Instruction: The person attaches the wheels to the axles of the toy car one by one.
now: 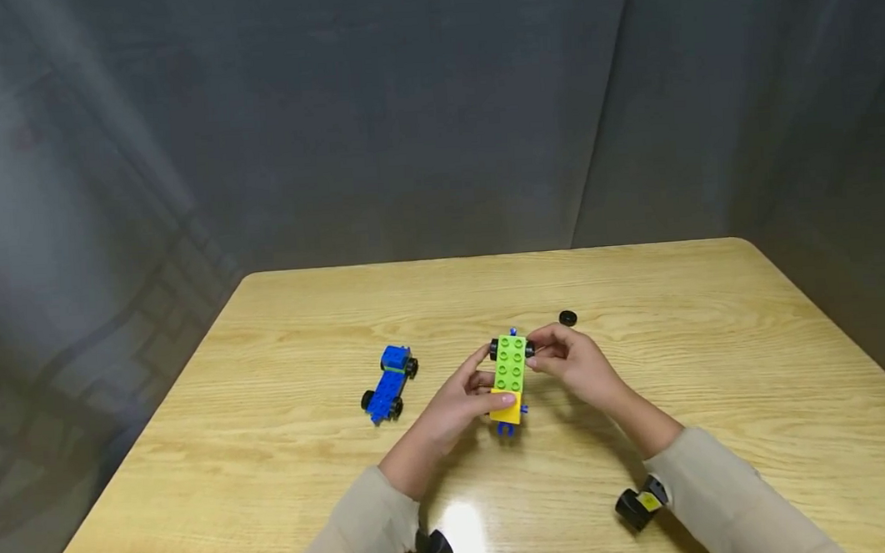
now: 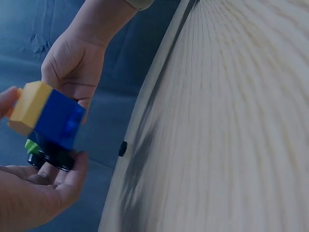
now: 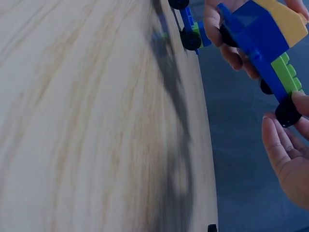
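Note:
A toy truck built of bricks [image 1: 509, 365] is held above the table, with a blue base, a lime green studded brick, a yellow brick [image 2: 30, 108] and black wheels. My left hand [image 1: 453, 409] grips it from the left, its thumb lying on the yellow brick and its fingers reaching underneath. With thumb and fingertips, my right hand [image 1: 578, 365] pinches a black wheel [image 3: 288, 112] at the truck's far right corner. Beyond the right hand, a loose black wheel [image 1: 568, 317] lies on the table.
To the left, a second toy car [image 1: 388, 385], blue with black wheels, stands on the wooden table [image 1: 266, 352]. A grey curtain [image 1: 405, 128] hangs behind the table's far edge. Black devices are strapped at both wrists.

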Demonstrator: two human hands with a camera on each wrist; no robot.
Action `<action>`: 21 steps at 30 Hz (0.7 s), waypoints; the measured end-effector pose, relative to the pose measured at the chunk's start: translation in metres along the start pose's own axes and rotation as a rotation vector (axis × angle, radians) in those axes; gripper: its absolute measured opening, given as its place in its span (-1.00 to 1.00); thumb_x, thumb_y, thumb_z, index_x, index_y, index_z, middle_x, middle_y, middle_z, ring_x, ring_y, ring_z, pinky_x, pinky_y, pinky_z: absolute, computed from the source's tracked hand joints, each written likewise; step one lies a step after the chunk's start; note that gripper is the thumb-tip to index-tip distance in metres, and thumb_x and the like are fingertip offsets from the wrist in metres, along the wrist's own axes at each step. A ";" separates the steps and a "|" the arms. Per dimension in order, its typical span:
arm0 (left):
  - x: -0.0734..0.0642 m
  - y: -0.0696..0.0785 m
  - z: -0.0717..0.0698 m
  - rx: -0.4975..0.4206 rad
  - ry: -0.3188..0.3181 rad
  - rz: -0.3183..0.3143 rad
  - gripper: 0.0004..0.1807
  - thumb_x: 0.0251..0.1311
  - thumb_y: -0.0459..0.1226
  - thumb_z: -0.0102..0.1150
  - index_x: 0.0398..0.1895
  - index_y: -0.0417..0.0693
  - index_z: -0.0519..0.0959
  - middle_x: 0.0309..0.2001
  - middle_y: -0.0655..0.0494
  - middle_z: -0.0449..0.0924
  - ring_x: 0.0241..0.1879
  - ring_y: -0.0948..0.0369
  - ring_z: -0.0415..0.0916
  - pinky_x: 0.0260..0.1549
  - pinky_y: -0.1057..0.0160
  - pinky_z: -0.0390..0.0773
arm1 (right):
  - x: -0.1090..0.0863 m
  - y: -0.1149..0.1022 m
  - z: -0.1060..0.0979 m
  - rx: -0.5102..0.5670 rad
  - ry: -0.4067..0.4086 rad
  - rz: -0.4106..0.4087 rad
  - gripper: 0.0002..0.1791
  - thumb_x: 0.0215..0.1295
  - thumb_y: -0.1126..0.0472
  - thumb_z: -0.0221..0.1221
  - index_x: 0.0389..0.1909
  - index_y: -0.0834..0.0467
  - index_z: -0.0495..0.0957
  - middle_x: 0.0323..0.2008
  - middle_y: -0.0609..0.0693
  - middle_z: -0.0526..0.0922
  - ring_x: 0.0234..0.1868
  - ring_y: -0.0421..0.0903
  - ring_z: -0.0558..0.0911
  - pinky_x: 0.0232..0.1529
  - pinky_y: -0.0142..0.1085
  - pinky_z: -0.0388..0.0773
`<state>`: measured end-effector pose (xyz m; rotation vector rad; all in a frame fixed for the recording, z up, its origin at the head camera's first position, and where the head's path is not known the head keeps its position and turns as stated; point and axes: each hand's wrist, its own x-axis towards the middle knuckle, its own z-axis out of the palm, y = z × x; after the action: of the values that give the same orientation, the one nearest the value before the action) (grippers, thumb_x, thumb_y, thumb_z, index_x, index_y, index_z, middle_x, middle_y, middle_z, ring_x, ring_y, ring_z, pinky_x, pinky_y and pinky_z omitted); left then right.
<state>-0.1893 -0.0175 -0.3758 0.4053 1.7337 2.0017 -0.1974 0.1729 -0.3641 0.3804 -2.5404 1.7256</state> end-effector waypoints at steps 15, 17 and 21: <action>0.003 -0.001 -0.003 -0.026 0.000 -0.037 -0.14 -0.02 -0.43 0.13 0.32 -0.01 -0.09 -0.14 -0.13 0.36 -0.30 0.16 0.43 -0.28 0.23 0.42 | 0.006 0.002 -0.007 -0.102 -0.053 -0.002 -0.69 0.07 0.33 0.14 -0.16 0.37 0.40 -0.23 0.19 0.49 -0.26 0.00 0.50 -0.27 -0.26 0.46; 0.003 -0.001 -0.003 -0.034 0.005 -0.038 -0.14 -0.02 -0.43 0.13 0.32 -0.02 -0.10 -0.13 -0.13 0.35 -0.31 0.16 0.44 -0.28 0.22 0.43 | 0.007 0.003 -0.010 -0.122 -0.046 -0.008 -0.71 0.08 0.33 0.14 -0.17 0.36 0.40 -0.23 0.19 0.49 -0.27 -0.01 0.50 -0.29 -0.27 0.46; 0.002 -0.002 -0.006 -0.029 0.033 -0.042 -0.13 -0.03 -0.41 0.15 0.32 -0.03 -0.10 -0.11 -0.13 0.34 -0.31 0.17 0.43 -0.33 0.25 0.43 | 0.009 0.010 -0.016 -0.148 -0.031 0.000 -0.73 0.08 0.33 0.13 -0.19 0.36 0.41 -0.25 0.19 0.49 -0.28 -0.02 0.49 -0.30 -0.28 0.45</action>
<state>-0.1937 -0.0213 -0.3786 0.3258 1.7164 2.0122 -0.2104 0.1897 -0.3655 0.4021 -2.6677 1.5308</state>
